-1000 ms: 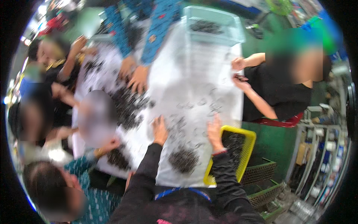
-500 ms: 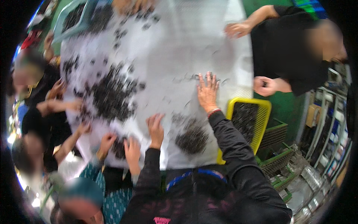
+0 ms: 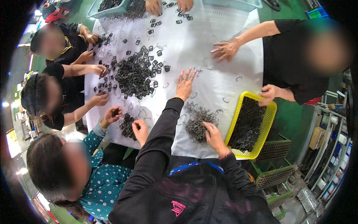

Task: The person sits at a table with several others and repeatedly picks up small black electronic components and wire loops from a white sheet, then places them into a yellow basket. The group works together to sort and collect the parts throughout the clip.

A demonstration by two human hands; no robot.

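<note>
My left hand (image 3: 184,85) reaches out over the white-covered table, fingers apart and laid flat, with nothing held. It is near a few scattered thin curved wire hooks. Closer to me, a pile of dark wire hooks (image 3: 197,126) lies on the table. My right hand (image 3: 215,137) touches this pile's right side with fingers stretched out, holding nothing I can see. Beside that hand stands a yellow plastic basket (image 3: 272,115), filled with small dark pieces (image 3: 249,125). Left of my left hand is a big heap of small black buckle-like pieces (image 3: 136,74).
Co-workers' hands work along the left side, beside a smaller dark pile (image 3: 128,126), and at the far edge. Across on the right, a person's hand (image 3: 226,49) lies on the table; their other hand (image 3: 269,94) is at the basket. Light blue baskets (image 3: 233,3) stand at the back.
My left hand has moved forward and right across the table. My right hand has come back from farther out to the hook pile. The right-hand person's lower hand has moved to the yellow basket.
</note>
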